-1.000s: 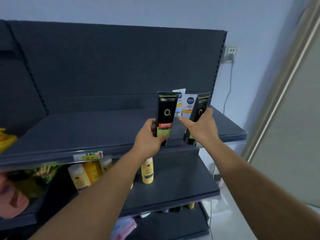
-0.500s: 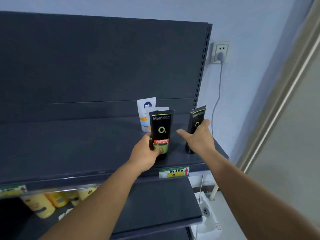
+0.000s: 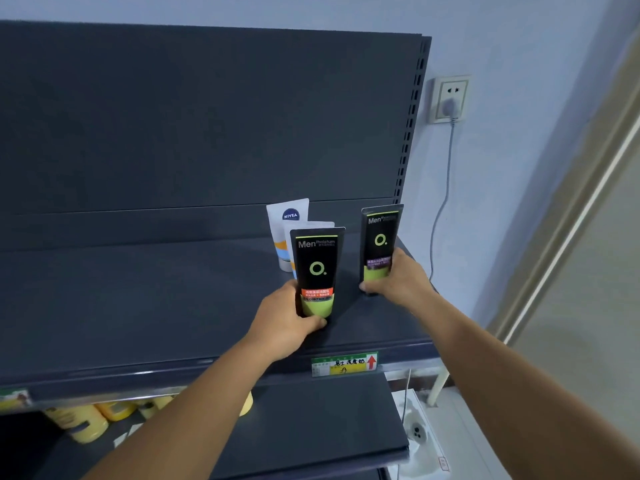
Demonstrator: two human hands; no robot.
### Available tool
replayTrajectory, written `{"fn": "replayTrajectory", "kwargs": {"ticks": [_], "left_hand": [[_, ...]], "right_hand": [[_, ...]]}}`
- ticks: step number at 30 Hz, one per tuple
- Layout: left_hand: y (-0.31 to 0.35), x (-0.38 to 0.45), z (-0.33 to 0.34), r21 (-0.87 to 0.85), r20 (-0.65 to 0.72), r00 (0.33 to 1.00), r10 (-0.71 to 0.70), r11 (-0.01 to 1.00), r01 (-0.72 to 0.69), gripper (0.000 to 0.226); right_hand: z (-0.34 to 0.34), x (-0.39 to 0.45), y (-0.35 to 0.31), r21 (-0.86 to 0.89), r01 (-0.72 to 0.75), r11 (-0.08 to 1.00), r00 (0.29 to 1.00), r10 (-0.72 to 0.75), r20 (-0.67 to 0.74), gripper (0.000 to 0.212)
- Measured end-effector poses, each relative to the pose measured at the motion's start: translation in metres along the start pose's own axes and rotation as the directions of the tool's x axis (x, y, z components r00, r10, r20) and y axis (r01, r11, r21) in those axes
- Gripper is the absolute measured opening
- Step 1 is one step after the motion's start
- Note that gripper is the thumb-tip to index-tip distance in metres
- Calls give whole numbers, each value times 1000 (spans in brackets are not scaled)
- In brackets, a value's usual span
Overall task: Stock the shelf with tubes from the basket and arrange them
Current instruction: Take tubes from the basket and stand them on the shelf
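Note:
Two black tubes with green bases stand upright on the dark shelf (image 3: 138,306). My left hand (image 3: 284,320) grips the nearer black tube with the orange band (image 3: 317,268) at its base. My right hand (image 3: 398,278) holds the second black tube with the purple band (image 3: 379,237), further right near the shelf's end. Behind them stand two white tubes (image 3: 289,223), one partly hidden by the left black tube. The basket is out of view.
A price label (image 3: 344,363) hangs on the shelf's front edge. Yellow bottles (image 3: 86,422) lie on the lower shelf at the left. A wall socket with a plugged cable (image 3: 450,102) is to the right, and a power strip (image 3: 415,429) lies on the floor.
Both tubes have come down from in front of the shelf and now stand on it. The right tube has turned its front towards me. The view has moved closer.

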State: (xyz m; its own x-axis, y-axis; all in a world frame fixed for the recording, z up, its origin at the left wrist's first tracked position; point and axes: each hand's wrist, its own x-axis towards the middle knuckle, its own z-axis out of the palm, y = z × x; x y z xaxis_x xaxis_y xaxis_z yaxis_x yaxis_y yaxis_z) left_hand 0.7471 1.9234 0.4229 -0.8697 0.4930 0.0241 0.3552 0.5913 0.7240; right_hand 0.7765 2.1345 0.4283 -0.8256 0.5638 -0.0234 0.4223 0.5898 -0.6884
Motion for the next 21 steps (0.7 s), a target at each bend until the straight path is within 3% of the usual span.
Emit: {"fn": "replayTrajectory", "kwargs": {"ticks": [6,14,19,21], "left_hand": [[-3,5,3,-24,-25,1000,-14,1000,13,48],[7,8,13,-29,-49,999,2,1000,-3,46],[31,15,38,-41,-30,999,12,999,-13,44],[40,21,48,-35,-37,999,8,999,-10,45]], "right_hand": [[13,40,-19,34,-31,999,997,33,-63,62],[0,25,-10,72,-6,997,1000,4,18,76],[-3,-1,15,114,87,990,984,-103,143,25],[-4,-6,20,176,95,980,986,-117,121,22]]}}
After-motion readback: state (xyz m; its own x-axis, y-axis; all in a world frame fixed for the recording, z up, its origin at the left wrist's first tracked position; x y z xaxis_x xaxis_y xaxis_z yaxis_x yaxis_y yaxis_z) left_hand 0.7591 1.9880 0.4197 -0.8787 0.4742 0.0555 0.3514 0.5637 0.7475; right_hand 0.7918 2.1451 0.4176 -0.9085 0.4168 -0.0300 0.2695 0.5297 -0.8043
